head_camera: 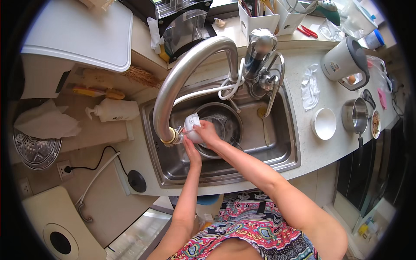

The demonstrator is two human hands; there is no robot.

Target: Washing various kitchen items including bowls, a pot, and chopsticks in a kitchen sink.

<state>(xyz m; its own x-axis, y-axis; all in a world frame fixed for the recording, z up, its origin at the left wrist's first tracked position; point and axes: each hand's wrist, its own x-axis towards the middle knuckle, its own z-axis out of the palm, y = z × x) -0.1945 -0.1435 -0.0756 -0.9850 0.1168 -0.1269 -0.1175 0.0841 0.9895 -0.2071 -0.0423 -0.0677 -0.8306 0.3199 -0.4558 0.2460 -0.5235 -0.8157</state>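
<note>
Over the left part of a stainless steel sink (279, 156), my two hands hold a white patterned bowl (192, 121), tilted on its side close to the faucet outlet. My left hand (192, 150) supports it from below. My right hand (206, 131) grips its right side, and the fingers are partly hidden. The curved faucet (188, 65) arches over from the back of the sink. Beneath my hands a round metal basin (239, 120) sits in the sink with clear items inside it. To its right lies a long-handled brush or spoon (265, 126).
Right of the sink stand a white bowl (325, 123), a crumpled white cloth (310, 86), a small saucepan (352, 115) and an electric kettle (339, 61). A pump bottle (117, 110) lies at the left. A second tap (276, 81) and a metal cylinder (256, 55) rise behind the sink.
</note>
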